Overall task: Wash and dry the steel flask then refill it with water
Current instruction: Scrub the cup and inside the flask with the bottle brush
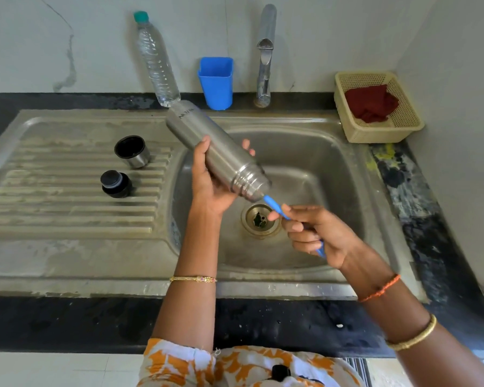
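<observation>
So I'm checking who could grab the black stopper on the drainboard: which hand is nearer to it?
Left. The left hand grips the steel flask just right of the stopper; the right hand holds the blue brush handle farther right, over the drain.

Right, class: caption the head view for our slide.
Left hand tilts steel flask over sink; right hand works blue brush handle into its mouth.

Over the sink basin (333,169), the tilted steel flask (215,152) and both hands fill the middle, above the drain (260,220). The basin's right half lies open. On the ribbed drainboard (53,208), the steel cup (132,151) and black stopper (115,184) stand near the basin edge. Plastic bottle (157,60), blue holder (216,82) and tap (265,54) line the back wall.
</observation>
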`<state>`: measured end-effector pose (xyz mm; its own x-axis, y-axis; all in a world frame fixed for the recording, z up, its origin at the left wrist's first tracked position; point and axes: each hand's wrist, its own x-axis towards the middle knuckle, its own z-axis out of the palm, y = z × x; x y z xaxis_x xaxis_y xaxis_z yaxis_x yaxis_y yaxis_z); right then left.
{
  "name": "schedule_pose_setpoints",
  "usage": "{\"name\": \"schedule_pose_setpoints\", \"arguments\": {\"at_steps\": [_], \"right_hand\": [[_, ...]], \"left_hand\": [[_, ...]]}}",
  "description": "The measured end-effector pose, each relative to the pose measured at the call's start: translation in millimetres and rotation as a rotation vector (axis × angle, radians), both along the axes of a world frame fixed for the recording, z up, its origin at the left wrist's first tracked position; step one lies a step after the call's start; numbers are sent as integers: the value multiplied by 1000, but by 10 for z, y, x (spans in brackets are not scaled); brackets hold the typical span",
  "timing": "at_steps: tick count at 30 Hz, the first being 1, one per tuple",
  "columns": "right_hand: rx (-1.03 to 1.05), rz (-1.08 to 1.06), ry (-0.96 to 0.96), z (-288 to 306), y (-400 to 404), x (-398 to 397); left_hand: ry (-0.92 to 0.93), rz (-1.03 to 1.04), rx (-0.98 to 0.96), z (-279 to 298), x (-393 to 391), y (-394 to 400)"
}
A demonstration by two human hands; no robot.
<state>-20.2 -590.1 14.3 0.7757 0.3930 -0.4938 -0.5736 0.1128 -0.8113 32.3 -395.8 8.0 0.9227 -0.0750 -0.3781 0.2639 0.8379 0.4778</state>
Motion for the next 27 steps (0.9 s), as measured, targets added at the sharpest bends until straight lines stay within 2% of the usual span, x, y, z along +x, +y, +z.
{"name": "schedule_pose_setpoints", "arguments": {"at_steps": [1,2,4,6,8,9,10,11,12,14,15,16,17,19,21,23,25,27], "right_hand": [[25,-3,-24,13,-17,5],[-57,-5,-179,-2,-28,-10],[-462,-49,-714,-78,-45,-35],[-866,-78,-1179,-188,-145,-5],[-1094,-4,-1402,-288,-226,31],[-1136,34,-1446,-355,-244,42],[-1128,90,-1405,-378,-223,33],[-1044,133,-1287,-377,-189,28],[-865,157,-1053,-328,-160,37],[-317,149,-394,-191,-180,70],[-111,149,-146,-118,-212,77],[-24,157,-53,-76,-231,81],[-2,155,-69,-59,-233,80],[-164,111,-366,-74,-226,60],[-511,45,-832,-132,-224,51],[-884,48,-1242,-222,-246,33],[-1081,109,-1415,-283,-254,-3],[-1095,189,-1450,-355,-239,-50]], "left_hand": [[-70,-38,-12,-11,-12,23],[-118,-63,11,-5,-20,64],[-122,-74,103,14,-8,206],[8,32,176,55,9,334],[146,138,207,84,31,340],[212,182,235,73,31,299],[252,212,251,46,17,256],[262,224,247,20,5,221],[235,227,218,-19,5,206],[87,222,84,-66,-22,192],[-13,205,10,-89,-23,203],[-121,171,-51,-101,-20,212],[-206,130,-66,-98,-27,226],[-219,52,45,-86,-31,281],[-34,53,268,-93,-17,381],[145,94,343,-126,15,441],[245,96,331,-95,45,403],[306,115,348,-84,58,318]]}}
